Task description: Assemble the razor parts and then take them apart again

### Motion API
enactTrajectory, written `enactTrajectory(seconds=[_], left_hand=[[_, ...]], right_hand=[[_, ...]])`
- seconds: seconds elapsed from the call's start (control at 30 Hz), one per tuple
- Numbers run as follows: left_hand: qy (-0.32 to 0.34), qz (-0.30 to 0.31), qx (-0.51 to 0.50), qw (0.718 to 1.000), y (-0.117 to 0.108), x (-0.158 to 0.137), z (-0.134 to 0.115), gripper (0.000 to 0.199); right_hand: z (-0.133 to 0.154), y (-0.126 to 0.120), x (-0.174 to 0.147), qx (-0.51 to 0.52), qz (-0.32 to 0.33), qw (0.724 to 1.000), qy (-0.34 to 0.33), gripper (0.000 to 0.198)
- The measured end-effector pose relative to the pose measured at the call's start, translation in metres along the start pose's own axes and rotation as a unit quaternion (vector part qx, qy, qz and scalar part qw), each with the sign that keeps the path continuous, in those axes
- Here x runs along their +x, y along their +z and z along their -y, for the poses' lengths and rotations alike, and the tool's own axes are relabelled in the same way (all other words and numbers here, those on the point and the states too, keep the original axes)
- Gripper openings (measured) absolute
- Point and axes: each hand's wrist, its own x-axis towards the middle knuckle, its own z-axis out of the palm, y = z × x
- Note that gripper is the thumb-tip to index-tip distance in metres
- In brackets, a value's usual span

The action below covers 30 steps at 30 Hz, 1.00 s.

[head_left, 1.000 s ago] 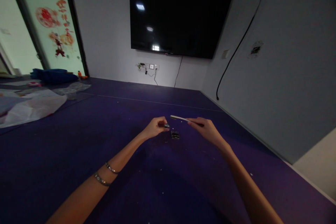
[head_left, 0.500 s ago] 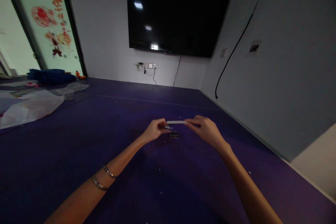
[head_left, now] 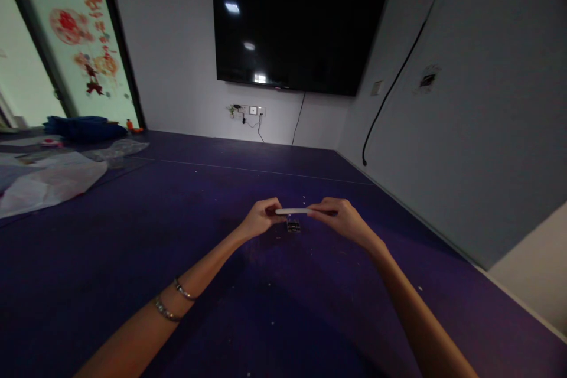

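Note:
My right hand [head_left: 343,215] pinches one end of a thin, flat white strip [head_left: 292,211], holding it nearly level above the purple surface. The strip's other end reaches the curled fingertips of my left hand [head_left: 260,218] and crosses in front of them. My left thumb and fingers are closed together; what lies between them is mostly hidden behind the strip. Just below the strip sits a small dark object [head_left: 293,227] with pale details, too small to name.
Small white specks dot the purple surface [head_left: 177,260]. Crumpled white plastic sheeting [head_left: 57,186] and a blue cloth bundle [head_left: 84,128] lie at the far left. A large television [head_left: 301,26] hangs on the wall ahead. A black cable [head_left: 394,90] runs down the right wall.
The white strip has shifted left and slightly down, with my right hand moving along. Its left end now overlaps my left fingertips, covering a small silvery thing that showed there. My left hand stays put.

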Motion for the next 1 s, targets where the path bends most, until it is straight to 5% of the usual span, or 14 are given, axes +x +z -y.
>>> enactTrajectory(seconds=[0.17, 0.33, 0.47, 0.63, 0.77, 1.0], left_hand=[[0.003, 0.002, -0.017, 1.000, 0.0010, -0.0011, -0.0042, 0.029], [0.011, 0.000, -0.012, 1.000, 0.0015, -0.0009, -0.0044, 0.025], [0.003, -0.004, -0.019, 1.000, 0.0008, -0.0003, -0.0014, 0.028], [-0.003, 0.000, -0.019, 1.000, 0.0011, -0.0005, -0.0044, 0.026], [-0.006, -0.008, -0.011, 1.000, 0.0022, -0.0016, -0.0082, 0.027], [-0.004, -0.002, -0.022, 1.000, 0.0027, -0.0026, -0.0107, 0.029]], right_hand=[[0.0024, -0.0014, -0.0010, -0.018, -0.034, 0.999, 0.027, 0.028], [0.0013, -0.0004, -0.0010, 0.023, 0.002, 1.000, 0.014, 0.026], [-0.0007, -0.0023, -0.0009, 0.003, -0.046, 0.998, 0.031, 0.025], [-0.0009, -0.0050, -0.0011, 0.075, 0.016, 0.997, 0.000, 0.026], [-0.0012, -0.0049, -0.0006, 0.077, -0.012, 0.997, 0.020, 0.025], [-0.0022, -0.0055, -0.0010, 0.124, 0.035, 0.990, 0.054, 0.032]])
